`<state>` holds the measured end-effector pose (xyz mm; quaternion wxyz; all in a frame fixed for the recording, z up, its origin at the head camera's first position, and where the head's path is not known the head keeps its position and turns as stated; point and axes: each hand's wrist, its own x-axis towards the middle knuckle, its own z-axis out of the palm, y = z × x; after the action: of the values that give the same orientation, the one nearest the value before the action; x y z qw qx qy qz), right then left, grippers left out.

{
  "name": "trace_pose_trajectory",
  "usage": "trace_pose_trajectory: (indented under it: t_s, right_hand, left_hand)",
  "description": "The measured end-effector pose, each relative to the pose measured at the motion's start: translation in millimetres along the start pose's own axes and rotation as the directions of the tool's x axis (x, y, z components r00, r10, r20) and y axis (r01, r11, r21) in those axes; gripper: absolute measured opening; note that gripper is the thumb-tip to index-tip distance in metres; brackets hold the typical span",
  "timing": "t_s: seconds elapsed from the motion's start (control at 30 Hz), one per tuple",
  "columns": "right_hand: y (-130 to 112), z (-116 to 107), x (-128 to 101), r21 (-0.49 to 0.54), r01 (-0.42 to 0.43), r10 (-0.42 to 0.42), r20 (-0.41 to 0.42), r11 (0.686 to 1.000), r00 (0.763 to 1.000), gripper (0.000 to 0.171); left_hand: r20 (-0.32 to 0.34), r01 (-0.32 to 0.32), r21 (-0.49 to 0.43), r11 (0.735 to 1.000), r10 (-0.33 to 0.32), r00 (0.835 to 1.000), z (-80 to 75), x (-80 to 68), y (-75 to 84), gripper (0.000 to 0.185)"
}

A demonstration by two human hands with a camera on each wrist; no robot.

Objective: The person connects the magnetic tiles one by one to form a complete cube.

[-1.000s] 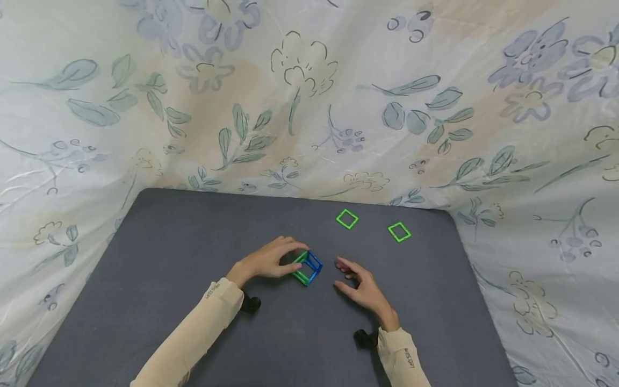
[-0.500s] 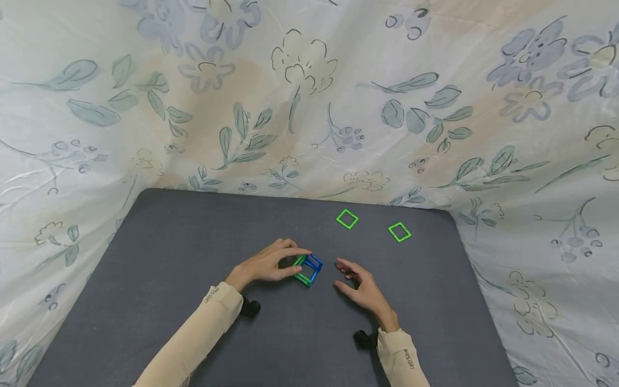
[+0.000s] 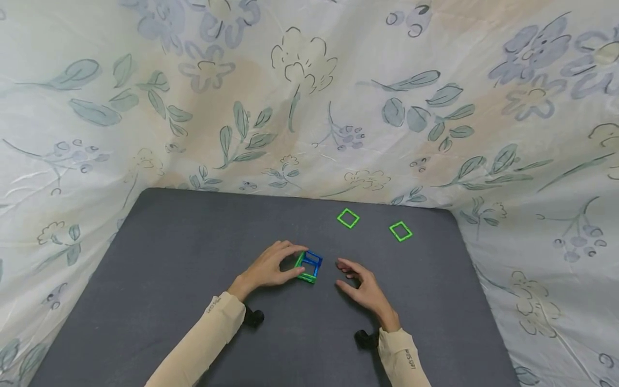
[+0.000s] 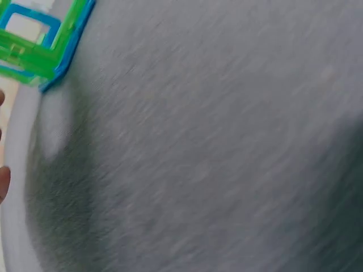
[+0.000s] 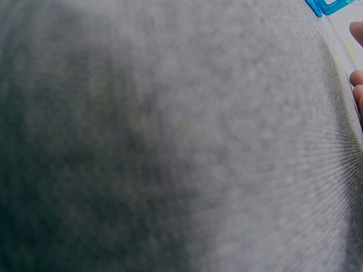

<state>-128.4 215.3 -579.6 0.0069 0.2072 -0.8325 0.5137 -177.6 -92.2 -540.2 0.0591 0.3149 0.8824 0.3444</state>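
In the head view my left hand (image 3: 271, 265) holds a small box-shaped frame of green and blue magnetic tiles (image 3: 315, 259) between thumb and index finger. Its green sides face the hand and the near edge, its blue ones point right and away. Part of it is hidden behind the fingers. At the top left of the left wrist view, a corner of the tile frame (image 4: 42, 56) shows. Apart from it on the right, my right hand (image 3: 364, 287) holds nothing, its fingers loosely bent and the thumb spread. A blue bit of tile (image 5: 334, 7) edges into the right wrist view.
Two green square tiles (image 3: 348, 218) lie flat toward the back right of the dark grey table (image 3: 193, 231). A floral cloth (image 3: 309, 107) hangs behind the table and along its sides. Each wrist carries a small black camera (image 3: 366, 339).
My left hand has turned the tile frame slightly, so its near green edge now lies flatter and further right. My right hand and the two loose green tiles stay put.
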Motion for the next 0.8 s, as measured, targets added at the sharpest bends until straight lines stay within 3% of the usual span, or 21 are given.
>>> trace_pose_trajectory:
  t_s: [0.17,0.3,0.53,0.73,0.8]
  right_hand:
    - [1.0,-0.2,-0.2,-0.004,-0.023,0.023,-0.002,1.000,1.000,0.055]
    - [0.1,-0.1,0.2,-0.003,-0.016,0.016,0.002,1.000,1.000,0.055]
    - [2.3,-0.2,0.9,-0.002,-0.005,0.005,0.009,1.000,1.000,0.053]
    - [0.6,-4.7,2.9,-0.007,-0.004,0.004,0.042,1.000,0.999,0.053]
    - [-9.9,-8.2,5.4,-0.017,-0.026,0.027,0.046,1.000,0.999,0.052]
  left_hand:
    - [-0.157,0.025,0.025,0.999,-0.021,0.987,13.8,-5.4,5.0,0.051]
    - [-0.232,0.080,0.000,0.997,-0.078,0.969,21.8,-9.0,12.0,0.053]
    - [-0.284,0.140,-0.043,0.989,-0.146,0.948,30.5,-12.8,18.9,0.054]
    - [-0.275,0.169,-0.063,0.984,-0.180,0.944,32.4,-13.4,19.7,0.055]
    - [-0.273,0.170,-0.071,0.983,-0.183,0.944,32.7,-13.5,19.6,0.055]
